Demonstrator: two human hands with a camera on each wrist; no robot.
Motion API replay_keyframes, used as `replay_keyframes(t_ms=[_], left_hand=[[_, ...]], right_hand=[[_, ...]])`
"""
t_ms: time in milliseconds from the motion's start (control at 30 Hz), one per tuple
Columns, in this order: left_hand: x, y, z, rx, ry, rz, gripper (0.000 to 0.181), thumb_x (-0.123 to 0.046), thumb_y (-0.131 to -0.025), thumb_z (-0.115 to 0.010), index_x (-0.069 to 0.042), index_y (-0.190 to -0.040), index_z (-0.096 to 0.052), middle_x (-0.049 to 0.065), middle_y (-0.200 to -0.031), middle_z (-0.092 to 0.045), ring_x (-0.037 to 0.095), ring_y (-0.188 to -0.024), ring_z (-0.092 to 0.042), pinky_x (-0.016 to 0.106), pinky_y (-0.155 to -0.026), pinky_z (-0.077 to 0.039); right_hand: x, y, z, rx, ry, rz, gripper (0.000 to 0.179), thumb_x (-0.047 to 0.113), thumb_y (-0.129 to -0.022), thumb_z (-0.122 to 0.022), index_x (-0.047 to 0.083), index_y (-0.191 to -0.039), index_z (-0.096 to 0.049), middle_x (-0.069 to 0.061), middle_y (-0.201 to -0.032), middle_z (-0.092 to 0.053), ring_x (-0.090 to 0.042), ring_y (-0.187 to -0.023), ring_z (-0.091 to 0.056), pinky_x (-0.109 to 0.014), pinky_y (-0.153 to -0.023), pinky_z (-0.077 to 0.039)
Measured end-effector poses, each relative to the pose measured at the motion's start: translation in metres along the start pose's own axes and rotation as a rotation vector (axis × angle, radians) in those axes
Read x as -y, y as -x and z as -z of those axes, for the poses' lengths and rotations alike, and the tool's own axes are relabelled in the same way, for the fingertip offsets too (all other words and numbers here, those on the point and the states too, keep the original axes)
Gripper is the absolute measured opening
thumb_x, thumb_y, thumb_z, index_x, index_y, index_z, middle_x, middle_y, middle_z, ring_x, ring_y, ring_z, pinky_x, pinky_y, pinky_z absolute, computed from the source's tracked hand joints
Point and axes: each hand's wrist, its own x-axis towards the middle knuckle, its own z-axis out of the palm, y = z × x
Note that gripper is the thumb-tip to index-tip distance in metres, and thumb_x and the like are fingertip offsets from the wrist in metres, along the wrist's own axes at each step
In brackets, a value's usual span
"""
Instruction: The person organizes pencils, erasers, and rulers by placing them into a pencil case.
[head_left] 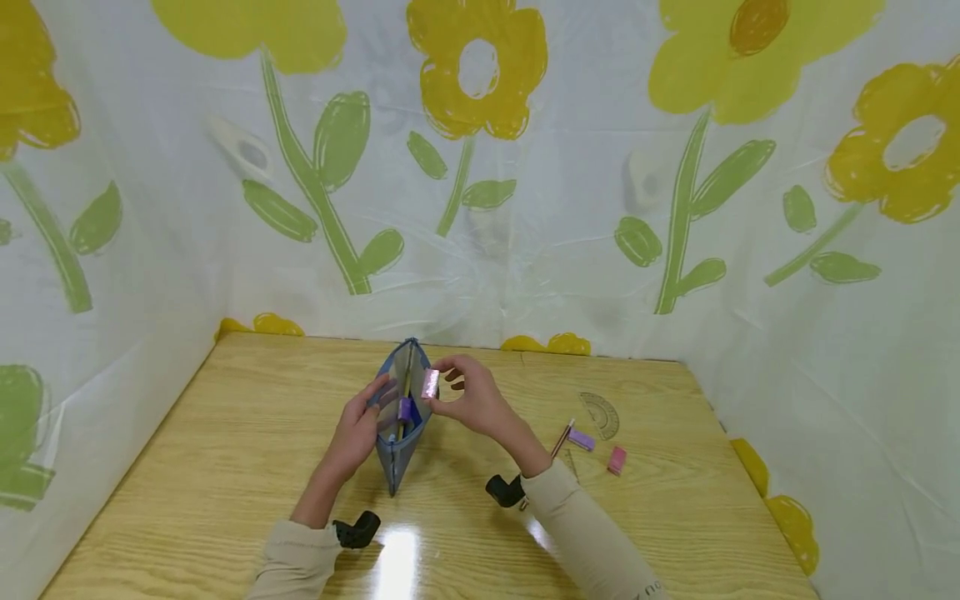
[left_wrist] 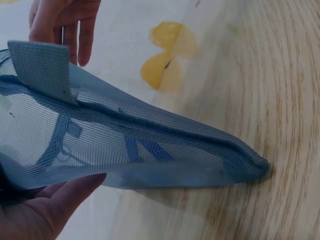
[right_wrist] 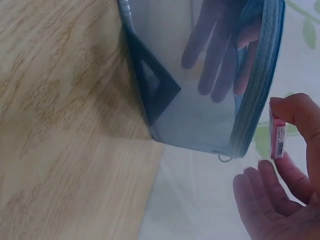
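Yellow flowers on green stems brighten a white backdrop (head_left: pixel 555 208) behind a wood-grain bench (head_left: pixel 262 433), where a person in beige sleeves works over a blue mesh pouch (head_left: pixel 396 462), unzipped, its mouth turned up. Fingers of the left hand (head_left: pixel 358 427) grip the pouch at its 9 o'clock side, showing long and nearly straight through the mesh from the right wrist. At 1 o'clock of the pouch, the right hand (head_left: pixel 476 398) pinches a pink block (head_left: pixel 430 384) between thumb and forefinger, its other fingers loosely bent and clear of it, the block just beside the zip. Inside the pouch sit a purple block (head_left: pixel 404 409) and a dark triangle (right_wrist: pixel 171 91). Out at 3 o'clock lie a pencil (head_left: pixel 562 438), partly hidden by the arm, a second purple block (head_left: pixel 581 440), a protractor (head_left: pixel 602 416) and, slightly lower, another pink block (head_left: pixel 617 461).
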Motion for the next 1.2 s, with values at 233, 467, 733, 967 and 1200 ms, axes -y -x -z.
replay_keyframes(t_ms=[233, 467, 733, 967, 1200], left_hand=[[-0.001, 0.000, 0.001, 0.002, -0.004, 0.005, 0.054, 0.003, -0.105, -0.016, 0.009, -0.159, -0.016, 0.030, -0.162, -0.025, 0.047, -0.148, -0.030, 0.059, -0.114, -0.037], [-0.001, -0.001, 0.001, 0.005, 0.003, -0.006, 0.054, 0.004, -0.104, -0.017, 0.010, -0.158, -0.016, 0.031, -0.162, -0.025, 0.048, -0.148, -0.029, 0.060, -0.114, -0.037], [0.000, -0.001, 0.002, 0.005, -0.006, -0.003, 0.054, 0.003, -0.104, -0.016, 0.009, -0.158, -0.016, 0.030, -0.162, -0.025, 0.047, -0.148, -0.029, 0.059, -0.114, -0.036], [-0.001, 0.000, 0.001, 0.014, 0.021, -0.024, 0.054, 0.004, -0.104, -0.016, 0.011, -0.158, -0.015, 0.033, -0.160, -0.025, 0.049, -0.148, -0.029, 0.059, -0.115, -0.035], [-0.001, 0.001, 0.001, 0.020, 0.019, -0.026, 0.054, 0.004, -0.104, -0.016, 0.011, -0.158, -0.015, 0.033, -0.161, -0.025, 0.048, -0.148, -0.029, 0.057, -0.115, -0.036]], right_hand=[[0.002, -0.003, -0.003, 0.028, 0.082, 0.042, 0.046, 0.011, -0.082, -0.084, 0.001, -0.122, -0.065, -0.014, -0.118, -0.064, -0.031, -0.102, -0.062, -0.038, -0.088, -0.060], [0.008, -0.007, -0.007, 0.073, 0.114, 0.042, 0.045, 0.014, -0.084, -0.083, 0.003, -0.124, -0.064, -0.013, -0.119, -0.062, -0.028, -0.105, -0.060, -0.044, -0.094, -0.057], [0.013, -0.007, -0.011, 0.084, 0.132, 0.049, 0.044, 0.014, -0.083, -0.084, 0.002, -0.122, -0.066, -0.014, -0.116, -0.060, -0.027, -0.102, -0.058, -0.047, -0.093, -0.057], [0.015, -0.007, -0.013, 0.102, 0.151, 0.062, 0.044, 0.017, -0.085, -0.082, 0.002, -0.124, -0.066, -0.018, -0.119, -0.061, -0.028, -0.100, -0.057, -0.042, -0.091, -0.056], [0.020, -0.003, -0.014, 0.103, 0.193, 0.062, 0.042, 0.017, -0.085, -0.082, 0.004, -0.123, -0.067, -0.017, -0.119, -0.060, -0.031, -0.097, -0.056, -0.029, -0.078, -0.047]])
